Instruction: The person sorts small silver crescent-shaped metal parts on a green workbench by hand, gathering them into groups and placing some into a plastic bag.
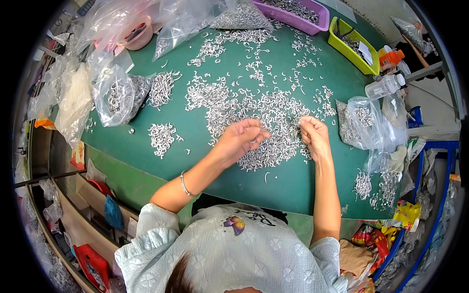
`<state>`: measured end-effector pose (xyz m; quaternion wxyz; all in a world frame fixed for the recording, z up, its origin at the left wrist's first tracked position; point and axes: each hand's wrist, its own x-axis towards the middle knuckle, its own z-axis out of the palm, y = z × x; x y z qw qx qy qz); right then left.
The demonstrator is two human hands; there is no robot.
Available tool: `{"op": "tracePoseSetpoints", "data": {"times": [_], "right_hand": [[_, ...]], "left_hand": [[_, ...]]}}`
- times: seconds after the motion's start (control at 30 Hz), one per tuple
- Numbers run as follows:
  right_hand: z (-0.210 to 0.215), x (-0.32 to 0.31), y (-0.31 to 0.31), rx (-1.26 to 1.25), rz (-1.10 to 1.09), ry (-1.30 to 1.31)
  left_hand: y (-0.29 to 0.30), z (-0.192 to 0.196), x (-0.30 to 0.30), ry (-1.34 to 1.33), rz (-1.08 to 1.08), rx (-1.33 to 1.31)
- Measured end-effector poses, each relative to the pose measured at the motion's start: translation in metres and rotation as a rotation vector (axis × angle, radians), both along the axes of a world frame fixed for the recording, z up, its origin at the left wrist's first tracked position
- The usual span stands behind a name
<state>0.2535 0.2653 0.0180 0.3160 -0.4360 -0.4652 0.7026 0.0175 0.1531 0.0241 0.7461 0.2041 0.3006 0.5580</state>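
Observation:
A broad heap of small silvery curved metal pieces (pixel 278 105) is spread over the green table in front of me. My left hand (pixel 243 138) hovers above the heap's near left part, its fingers curled and the thumb drawn in against them. Whatever those fingers hold is too small to make out. At the heap's right side, my right hand (pixel 315 136) pinches a tiny silvery metal piece (pixel 300 120) between thumb and forefinger. One longer curved piece (pixel 266 177) lies apart, near the table's front edge.
Smaller piles (pixel 162 139) of metal pieces lie to the left. A clear bag (pixel 119 97) of pieces stands behind them; another bag (pixel 359 122) is at the right. A purple tray (pixel 320 22), a yellow-green tray (pixel 364 63), a pink basket (pixel 141 39) and a bottle (pixel 383 88) line the far side.

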Motion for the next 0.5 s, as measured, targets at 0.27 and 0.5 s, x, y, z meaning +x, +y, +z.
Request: {"op": "tracePoseSetpoints", "data": {"times": [0.27,0.5], "right_hand": [[0.022,0.001,-0.016,-0.09,0.002,0.076],[0.05,-0.004,-0.033,-0.028,-0.025,-0.039]], "left_hand": [[-0.026,-0.002,0.014,-0.139,0.049,-0.241],[-0.036,0.002,0.025,-0.258,-0.043,-0.33]]}}
